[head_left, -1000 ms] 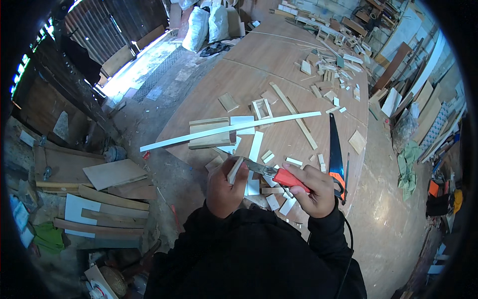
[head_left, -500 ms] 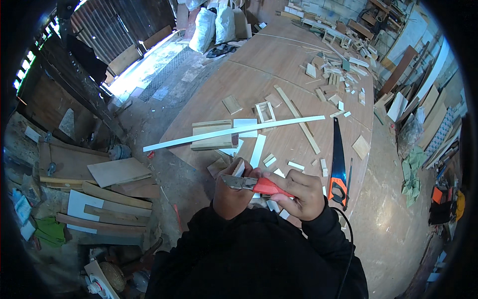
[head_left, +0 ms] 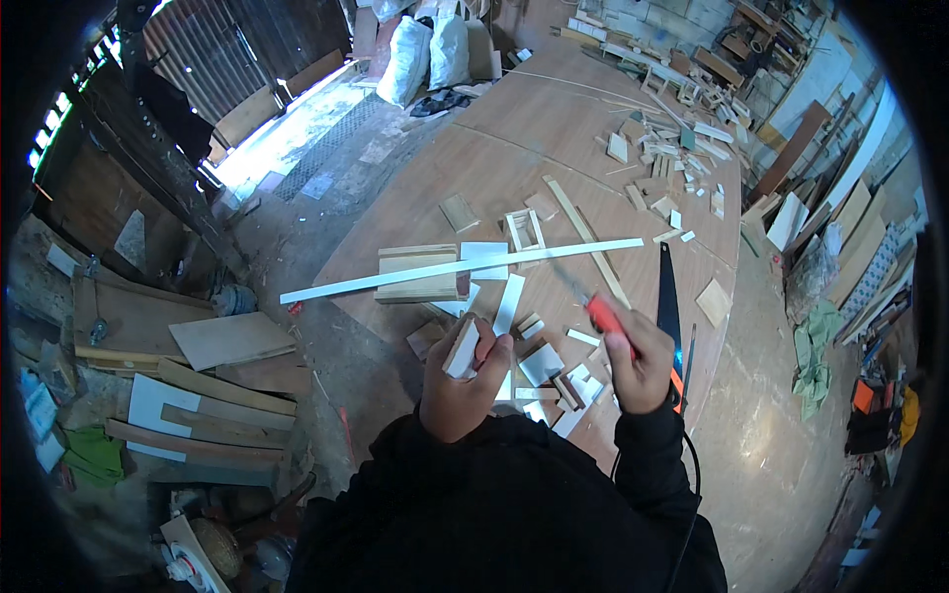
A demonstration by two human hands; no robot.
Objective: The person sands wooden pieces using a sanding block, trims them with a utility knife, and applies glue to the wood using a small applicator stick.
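Observation:
My left hand (head_left: 460, 390) is closed around a small wood block (head_left: 462, 354) with a pale face, held over the near edge of the table. To its right, my right hand (head_left: 643, 371) grips the red handle of a flat-bladed tool (head_left: 605, 314). The metal blade is blurred and points up and to the left, away from the block. Below and between the hands lie several small wood offcuts (head_left: 541, 366). A handsaw (head_left: 669, 301) rests just beyond my right hand, its orange handle partly covered by that hand.
A long pale strip (head_left: 395, 283) crosses a grooved wooden piece (head_left: 405, 259) on the wooden table (head_left: 395, 212). Near it are a small open wooden frame (head_left: 524, 229) and another strip (head_left: 573, 217). Scrap wood (head_left: 672, 148) is heaped at the far right. Boards (head_left: 232, 336) lie at the left.
My right hand has drawn the flat-bladed tool off the block, moving right and swinging the blade upward. My left hand keeps the block, now more in view.

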